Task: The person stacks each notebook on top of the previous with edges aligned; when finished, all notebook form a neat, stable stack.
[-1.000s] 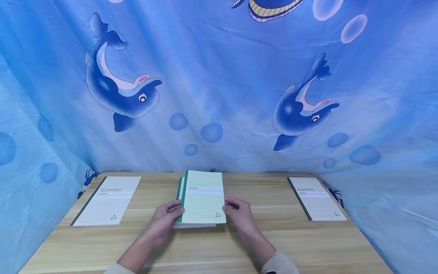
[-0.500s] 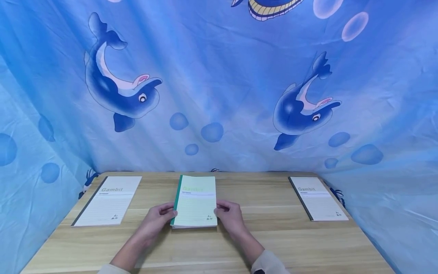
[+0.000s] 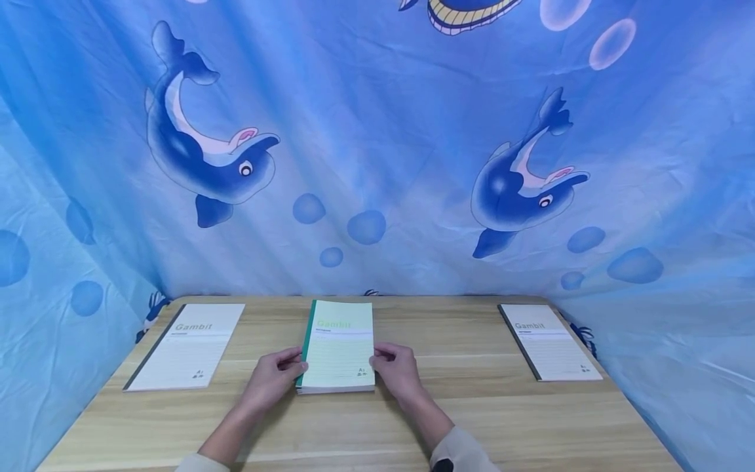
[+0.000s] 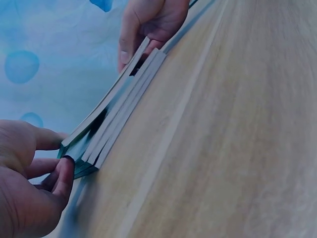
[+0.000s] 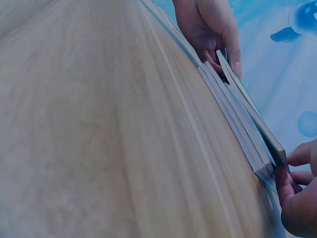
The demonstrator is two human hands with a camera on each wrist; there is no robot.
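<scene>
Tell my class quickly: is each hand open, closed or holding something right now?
Left hand: holding the top green-spined Gambit notebook on its spine side.
Right hand: holding the same notebook on its opposite side.

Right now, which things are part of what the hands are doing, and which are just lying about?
Part of the job, it seems:
top notebook with the green edge, held on both sides
notebooks stacked under it
left hand
right hand

Just lying about, it seems:
left dark-edged notebook, untouched
right dark-edged notebook, untouched
</scene>
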